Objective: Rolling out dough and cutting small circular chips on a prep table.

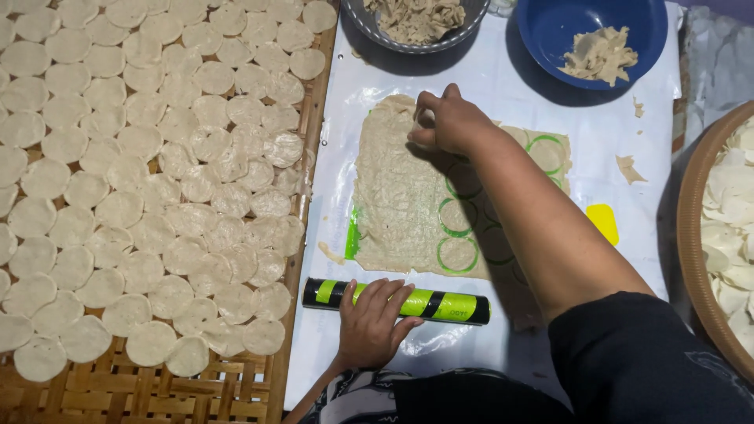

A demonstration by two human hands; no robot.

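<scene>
A flat sheet of beige dough (393, 204) lies on a green mat over a white plastic sheet (503, 94). Round cuts (457, 253) with green rings mark its right half. My right hand (452, 122) is pressed onto the sheet's top edge, its fingers closed on a small pale round cutter (425, 119) that is mostly hidden. My left hand (373, 318) lies over a black and green roller (448, 306) near the front edge, fingers draped across it.
A woven bamboo tray (236, 389) on the left holds several rows of pale dough rounds (141, 196). At the top stand a grey bowl (369, 20) and a blue bowl (542, 31) with dough scraps. A round basket (691, 235) of white slices is on the right.
</scene>
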